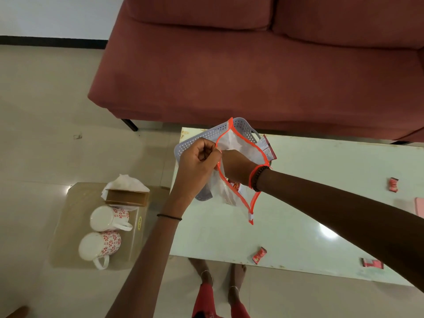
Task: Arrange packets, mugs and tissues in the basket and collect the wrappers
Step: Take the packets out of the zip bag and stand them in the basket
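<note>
One pouch (243, 148), two hands: left hand (197, 161) pinches its orange rim; right hand (235, 167) lies inside, grip impossible to tell. Mugs (107, 218) stand at eight o'clock.

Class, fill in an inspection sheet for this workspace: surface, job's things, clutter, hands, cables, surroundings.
Surface: pale glossy table, with light glare.
Job's things: grey basket at the table's far-left corner, a red packet at its right side; orange-edged pouch held open over it; two mugs and tissues on a low stand left of the table.
Clutter: three red wrappers scattered on the table; a pink thing at the right edge.
Hands: left hand pinches the pouch rim; right hand is inside the pouch, fingers hidden.
Cables: nothing seen.
Surroundings: red sofa behind the table; tiled floor.
</note>
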Demonstrator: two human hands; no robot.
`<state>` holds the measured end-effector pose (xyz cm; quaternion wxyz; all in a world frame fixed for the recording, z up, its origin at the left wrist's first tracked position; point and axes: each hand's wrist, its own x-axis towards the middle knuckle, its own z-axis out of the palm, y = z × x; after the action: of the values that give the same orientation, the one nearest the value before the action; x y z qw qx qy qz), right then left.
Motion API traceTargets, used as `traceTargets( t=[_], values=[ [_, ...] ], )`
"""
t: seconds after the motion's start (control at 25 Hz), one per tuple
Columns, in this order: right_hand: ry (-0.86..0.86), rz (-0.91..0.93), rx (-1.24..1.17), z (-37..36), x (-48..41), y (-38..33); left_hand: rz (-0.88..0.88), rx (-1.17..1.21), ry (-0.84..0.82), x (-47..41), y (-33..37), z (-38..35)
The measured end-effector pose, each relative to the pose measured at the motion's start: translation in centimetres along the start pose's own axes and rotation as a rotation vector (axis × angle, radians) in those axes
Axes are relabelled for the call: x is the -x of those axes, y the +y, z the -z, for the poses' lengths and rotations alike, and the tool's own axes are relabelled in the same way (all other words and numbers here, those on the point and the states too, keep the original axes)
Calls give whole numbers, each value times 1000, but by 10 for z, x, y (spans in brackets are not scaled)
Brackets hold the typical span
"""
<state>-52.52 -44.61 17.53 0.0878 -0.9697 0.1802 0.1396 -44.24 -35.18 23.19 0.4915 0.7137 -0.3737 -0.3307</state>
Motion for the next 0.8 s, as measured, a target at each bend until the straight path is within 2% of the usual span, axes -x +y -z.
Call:
traceTargets(
  t=[0.12,0.24,0.48,0.72,0.8],
  values=[
    [-41,-67,-38,4,8,2,15,-1,17,-2,0,-1],
    [-34,-21,-54,25,23,2,32,-17,1,-6,-3,-1],
    [-29,2,-264,69,51,10,63,6,-64,-14,-11,9],
    [51,15,-838,125,79,28,66,-31,-60,-26,-19,18],
    [128,-2,-1016,143,84,34,62,-1,-51,-30,-21,20]
  ],
)
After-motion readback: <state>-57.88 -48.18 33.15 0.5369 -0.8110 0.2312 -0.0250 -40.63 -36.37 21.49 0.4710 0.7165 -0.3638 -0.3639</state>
